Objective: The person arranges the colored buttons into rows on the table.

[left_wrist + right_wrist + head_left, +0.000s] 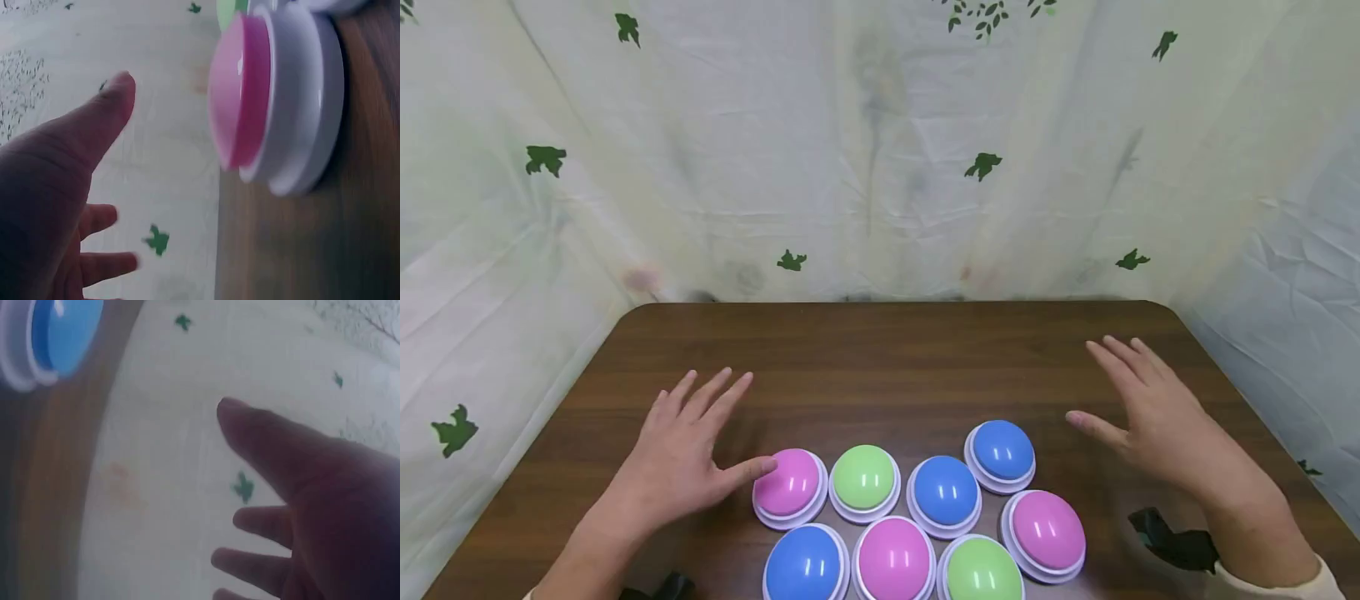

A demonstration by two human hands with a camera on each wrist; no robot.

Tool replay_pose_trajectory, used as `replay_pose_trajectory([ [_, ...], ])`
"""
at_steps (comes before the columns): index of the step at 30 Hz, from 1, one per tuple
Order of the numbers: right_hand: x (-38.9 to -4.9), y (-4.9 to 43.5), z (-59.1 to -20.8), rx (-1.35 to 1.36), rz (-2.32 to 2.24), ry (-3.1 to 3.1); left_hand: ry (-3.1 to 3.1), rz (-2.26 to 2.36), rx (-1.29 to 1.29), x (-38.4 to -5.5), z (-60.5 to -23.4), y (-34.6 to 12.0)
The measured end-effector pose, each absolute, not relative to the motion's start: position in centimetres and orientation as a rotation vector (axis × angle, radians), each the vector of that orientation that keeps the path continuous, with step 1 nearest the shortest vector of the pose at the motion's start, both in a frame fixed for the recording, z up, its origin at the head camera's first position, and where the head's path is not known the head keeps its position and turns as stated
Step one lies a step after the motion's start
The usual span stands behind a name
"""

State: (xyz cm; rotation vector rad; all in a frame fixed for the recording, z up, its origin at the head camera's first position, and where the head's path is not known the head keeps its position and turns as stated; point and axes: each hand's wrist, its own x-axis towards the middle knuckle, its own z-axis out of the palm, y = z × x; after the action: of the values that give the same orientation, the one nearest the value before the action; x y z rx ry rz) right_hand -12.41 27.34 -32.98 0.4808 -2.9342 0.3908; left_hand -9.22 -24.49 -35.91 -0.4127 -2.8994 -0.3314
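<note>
Logging toward the counter's near edge: front blue button, front pink button, front green button, right pink button. Listing next: left pink button, rear green button, middle blue button, far blue button. Holding left hand toward left edge, thumb near left pink button, apart; right hand toward right edge. Showing fingers wide apart on both, gripping nothing. Seeing pale curtain beyond far edge.

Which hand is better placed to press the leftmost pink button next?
Likely the left hand: its thumb hovers by that pink button, not touching, while the right hand is beyond the rightmost blue button.
</note>
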Motion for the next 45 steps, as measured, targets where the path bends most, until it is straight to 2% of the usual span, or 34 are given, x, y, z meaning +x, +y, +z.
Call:
replay_pose_trajectory([
  [11,-9.3,17.3,-33.9,0.954,0.638,-3.063,-2.989,-0.523,-0.768,-8.6,-36.3,-19.2],
  [18,-10.7,11.8,-34.7,1.306,0.478,-3.072,-3.110,-0.575,-0.759,-9.5,-36.5,-16.3],
  [27,-12.5,7.6,-35.5,1.396,0.235,-3.070,-3.158,-0.517,-0.814,-10.3,-36.8,-14.8],
  [45,-13.0,5.7,-36.2,1.406,0.015,-3.005,-3.124,-0.195,-0.935,-10.8,-36.6,-14.3],
])
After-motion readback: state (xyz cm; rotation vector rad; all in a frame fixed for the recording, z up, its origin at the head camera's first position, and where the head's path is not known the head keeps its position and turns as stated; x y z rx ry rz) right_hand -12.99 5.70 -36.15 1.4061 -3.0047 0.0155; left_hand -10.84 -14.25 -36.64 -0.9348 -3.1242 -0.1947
